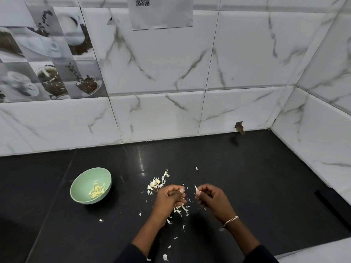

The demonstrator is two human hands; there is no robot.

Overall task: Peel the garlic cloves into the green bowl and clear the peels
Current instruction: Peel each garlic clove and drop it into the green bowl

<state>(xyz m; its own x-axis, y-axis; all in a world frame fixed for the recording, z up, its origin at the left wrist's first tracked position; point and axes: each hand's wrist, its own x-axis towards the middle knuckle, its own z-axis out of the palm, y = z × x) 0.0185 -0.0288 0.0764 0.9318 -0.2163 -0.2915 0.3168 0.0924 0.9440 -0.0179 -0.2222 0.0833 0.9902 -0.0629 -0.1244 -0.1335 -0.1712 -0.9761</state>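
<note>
A green bowl sits on the black counter at the left with several peeled yellowish garlic cloves inside. My left hand hovers over the counter with its fingers curled; whatever it holds is hidden. My right hand pinches a garlic clove with a strip of white peel sticking up from it. A pile of garlic pieces and peels lies just beyond my left hand. More white peels are scattered under and between my hands and toward the front edge.
The black counter runs back to a marble-tiled wall and a side wall on the right. A small hole shows in the wall at counter level. A dark strip lies at the right edge.
</note>
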